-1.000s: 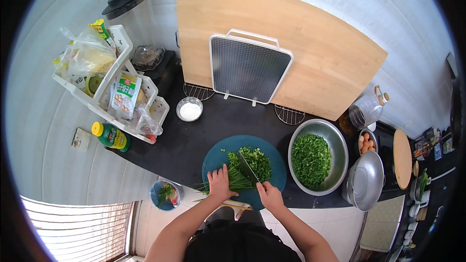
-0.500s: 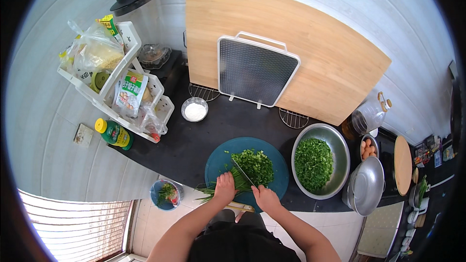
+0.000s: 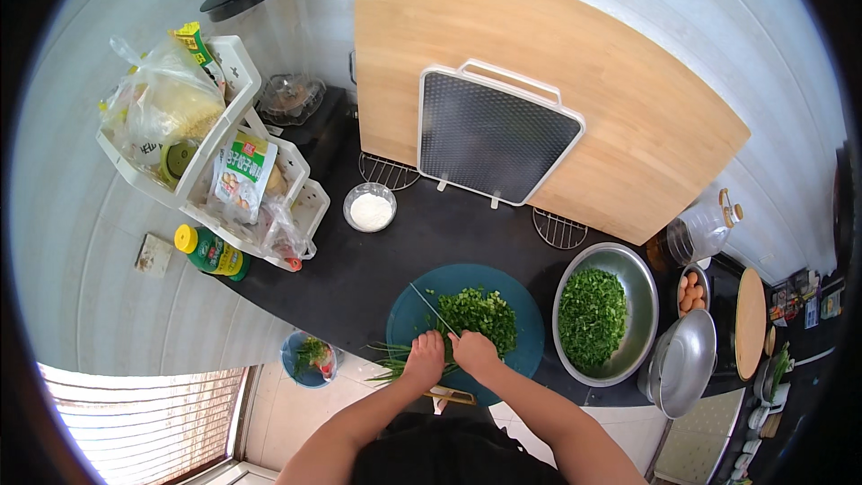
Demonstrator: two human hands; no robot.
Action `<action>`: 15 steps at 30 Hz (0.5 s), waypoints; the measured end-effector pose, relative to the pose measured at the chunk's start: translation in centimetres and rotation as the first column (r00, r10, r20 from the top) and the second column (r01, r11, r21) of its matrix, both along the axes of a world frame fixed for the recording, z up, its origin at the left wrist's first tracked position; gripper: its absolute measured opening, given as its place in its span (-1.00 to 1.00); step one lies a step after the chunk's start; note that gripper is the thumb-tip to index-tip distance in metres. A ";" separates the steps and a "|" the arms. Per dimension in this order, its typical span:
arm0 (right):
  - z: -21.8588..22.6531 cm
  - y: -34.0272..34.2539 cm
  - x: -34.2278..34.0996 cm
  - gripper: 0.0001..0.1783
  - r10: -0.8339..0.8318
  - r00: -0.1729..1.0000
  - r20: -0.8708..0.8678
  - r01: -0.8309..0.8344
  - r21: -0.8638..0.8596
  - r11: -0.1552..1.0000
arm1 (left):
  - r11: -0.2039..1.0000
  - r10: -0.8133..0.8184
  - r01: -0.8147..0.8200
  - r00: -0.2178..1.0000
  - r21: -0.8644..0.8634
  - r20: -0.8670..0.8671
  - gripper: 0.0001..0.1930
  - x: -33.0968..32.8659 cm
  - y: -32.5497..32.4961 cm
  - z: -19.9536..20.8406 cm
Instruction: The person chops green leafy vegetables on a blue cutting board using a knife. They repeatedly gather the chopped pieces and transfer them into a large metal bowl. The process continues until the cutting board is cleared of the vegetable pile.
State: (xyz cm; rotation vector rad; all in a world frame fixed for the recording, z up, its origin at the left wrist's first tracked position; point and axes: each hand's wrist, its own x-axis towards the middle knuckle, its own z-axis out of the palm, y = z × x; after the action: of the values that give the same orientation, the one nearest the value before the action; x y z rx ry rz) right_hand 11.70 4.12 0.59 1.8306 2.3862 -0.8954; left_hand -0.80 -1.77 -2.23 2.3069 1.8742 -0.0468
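On a round teal cutting board (image 3: 409, 304) lies a heap of finely chopped greens (image 3: 485, 313). My right hand (image 3: 474, 352) is closed around the handle of a knife (image 3: 432, 306), whose blade points up and to the left along the heap's left side. Close beside it, my left hand (image 3: 426, 357) presses its curled fingers onto a bunch of long green stalks (image 3: 391, 362). The stalk ends stick out past the board's lower left edge. To the right of the board stands a steel bowl (image 3: 648, 310) with more chopped greens (image 3: 590, 319) in it.
A small bowl of white powder (image 3: 371, 212) sits behind the board. At left are a white tiered rack (image 3: 310, 213) and a green bottle (image 3: 215, 252). A wooden board (image 3: 539, 45) and a dark textured board (image 3: 494, 135) lean at the back. Eggs (image 3: 690, 292) and a metal colander (image 3: 688, 359) stand right.
The knife and my right hand have shifted left, nearer my left hand, and the blade now lies further left. The whole view has shifted slightly.
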 end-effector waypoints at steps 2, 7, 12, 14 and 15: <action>-0.2 -0.1 -0.2 -0.48 -0.042 0.999 0.012 0.042 0.032 0.999 | 1.000 0.001 -0.001 1.000 -0.009 -0.009 -0.22 0.0 -0.1 -0.4; -0.6 -0.2 -0.1 -0.46 -0.115 0.992 -0.061 0.120 0.086 0.989 | 1.000 0.006 -0.006 0.999 0.001 0.046 -0.25 -0.2 -0.1 0.4; 0.0 -0.4 0.3 -0.48 -0.122 0.992 -0.044 0.125 0.062 0.990 | 1.000 -0.003 0.003 0.999 0.011 0.046 -0.23 -0.3 0.2 0.3; 0.1 -0.5 0.8 -0.51 -0.081 0.997 -0.009 0.081 0.036 0.996 | 1.000 0.000 0.001 0.999 -0.010 0.053 -0.23 -0.3 0.2 0.6; 0.0 -0.8 1.1 -0.53 -0.044 0.999 0.022 0.043 0.029 0.999 | 1.000 -0.001 0.003 0.998 -0.027 0.056 -0.23 -0.3 0.3 0.6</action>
State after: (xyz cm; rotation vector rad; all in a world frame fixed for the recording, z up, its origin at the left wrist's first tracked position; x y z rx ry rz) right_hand 12.77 3.30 0.60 1.8991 2.3672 -0.8438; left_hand -1.09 -1.51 -1.61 2.2684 1.8337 -0.0078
